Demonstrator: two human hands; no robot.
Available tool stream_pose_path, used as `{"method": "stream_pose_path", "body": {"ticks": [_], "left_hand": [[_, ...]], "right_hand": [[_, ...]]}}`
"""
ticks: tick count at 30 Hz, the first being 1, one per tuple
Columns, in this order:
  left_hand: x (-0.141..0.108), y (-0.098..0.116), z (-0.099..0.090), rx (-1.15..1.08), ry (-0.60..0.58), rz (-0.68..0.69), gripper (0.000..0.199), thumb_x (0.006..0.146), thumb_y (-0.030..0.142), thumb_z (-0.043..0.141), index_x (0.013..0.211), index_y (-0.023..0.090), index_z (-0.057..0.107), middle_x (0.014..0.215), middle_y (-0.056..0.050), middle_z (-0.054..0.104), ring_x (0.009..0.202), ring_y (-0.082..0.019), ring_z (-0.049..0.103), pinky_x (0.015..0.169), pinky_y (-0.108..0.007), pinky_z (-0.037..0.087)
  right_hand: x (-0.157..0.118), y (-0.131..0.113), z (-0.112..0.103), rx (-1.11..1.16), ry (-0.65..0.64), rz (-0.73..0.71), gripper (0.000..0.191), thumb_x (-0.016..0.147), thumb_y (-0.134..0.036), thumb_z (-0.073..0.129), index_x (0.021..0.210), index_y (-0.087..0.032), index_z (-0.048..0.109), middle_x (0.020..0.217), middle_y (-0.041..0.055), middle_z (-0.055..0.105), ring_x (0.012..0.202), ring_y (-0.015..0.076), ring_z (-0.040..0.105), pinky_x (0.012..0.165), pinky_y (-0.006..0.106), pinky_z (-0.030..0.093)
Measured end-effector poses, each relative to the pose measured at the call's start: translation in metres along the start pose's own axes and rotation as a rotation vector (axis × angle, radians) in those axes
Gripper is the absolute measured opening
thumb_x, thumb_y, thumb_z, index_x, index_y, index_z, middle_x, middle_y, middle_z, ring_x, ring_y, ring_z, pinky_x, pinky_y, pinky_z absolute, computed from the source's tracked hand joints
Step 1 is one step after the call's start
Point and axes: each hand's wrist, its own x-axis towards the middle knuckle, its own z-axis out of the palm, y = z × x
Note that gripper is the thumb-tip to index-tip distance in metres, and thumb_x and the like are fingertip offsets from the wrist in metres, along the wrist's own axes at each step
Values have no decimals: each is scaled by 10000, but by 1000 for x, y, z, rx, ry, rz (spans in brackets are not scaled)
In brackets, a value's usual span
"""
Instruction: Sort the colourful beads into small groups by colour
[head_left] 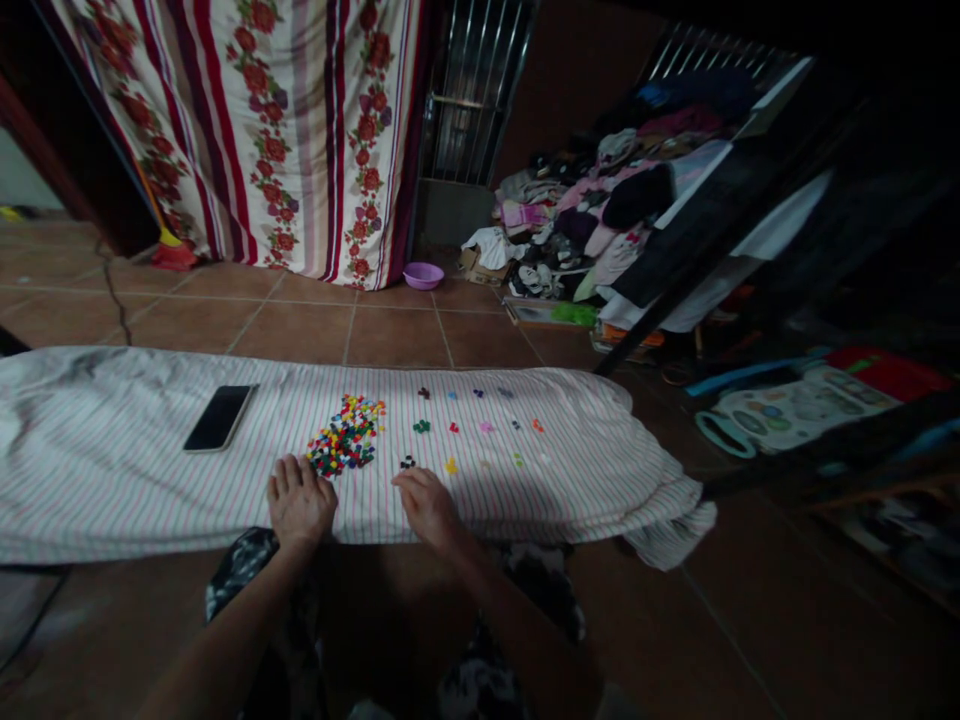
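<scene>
My left hand (301,503) rests on the striped cloth (187,510), palm down with fingers apart, just below a mixed pile of small colored pieces (346,437). My right hand (427,503) is on the cloth with its fingers drawn together, close below a small group of black pieces (407,462); whatever the fingertips hold, if anything, is too small to name. Several small groups sorted by color lie in rows right of the pile, among them green (421,426), yellow (451,466), pink (486,427) and orange (538,426).
A phone (219,418) lies on the cloth at the left. Beyond are a floral curtain (300,130), a purple basin (424,276), a red dustpan (175,254) and a heap of clothes (585,205). A dark slanted bar (682,280) stands at the right.
</scene>
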Motion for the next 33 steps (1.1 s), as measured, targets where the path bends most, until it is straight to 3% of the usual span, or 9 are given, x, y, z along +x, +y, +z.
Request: {"method": "stream_pose_path", "body": {"ticks": [4, 8, 16, 24, 28, 33], "left_hand": [[1, -1, 2, 5, -20, 7, 587, 845, 295, 336, 1331, -7, 468, 1412, -256, 433, 1381, -338, 315, 1118, -503, 250], [1, -1, 3, 10, -21, 5, 584, 853, 292, 330, 1337, -8, 463, 1413, -258, 432, 1381, -346, 317, 1119, -515, 248], [2, -1, 0, -20, -30, 9, 580, 850, 278, 355, 1333, -25, 461, 1414, -274, 420, 1384, -359, 306, 1134, -508, 226], [3, 0, -3, 12, -28, 15, 567, 856, 280, 352, 1324, -13, 477, 1401, -268, 441, 1364, -361, 343, 1117, -511, 258], [3, 0, -2, 18, -23, 14, 566, 856, 282, 350, 1323, -11, 481, 1401, -264, 443, 1365, -359, 343, 1118, -507, 259], [3, 0, -2, -8, -37, 3, 576, 857, 290, 346, 1336, -5, 466, 1411, -259, 434, 1380, -346, 325, 1120, -521, 258]], "right_hand": [[4, -28, 21, 59, -83, -47, 329, 878, -84, 432, 1056, -218, 674, 1023, 48, 679, 968, 168, 592, 881, 305, 482], [14, -41, 37, 38, -120, -73, 341, 871, -78, 442, 1079, -212, 677, 1036, 57, 674, 972, 178, 588, 901, 323, 482], [40, -36, 51, -53, -169, -19, 370, 865, -54, 432, 1082, -191, 699, 1056, 70, 670, 987, 206, 562, 902, 339, 481], [70, -28, 54, -55, -104, -57, 453, 857, -41, 401, 1203, -211, 638, 1207, 87, 616, 1109, 202, 532, 979, 377, 447], [61, -30, 54, -30, -21, -25, 429, 855, -65, 403, 1181, -202, 645, 1198, 102, 604, 1109, 207, 534, 968, 371, 460], [36, -28, 59, 5, -9, 15, 407, 823, -38, 390, 1054, -203, 682, 986, 78, 636, 975, 190, 573, 904, 331, 488]]}}
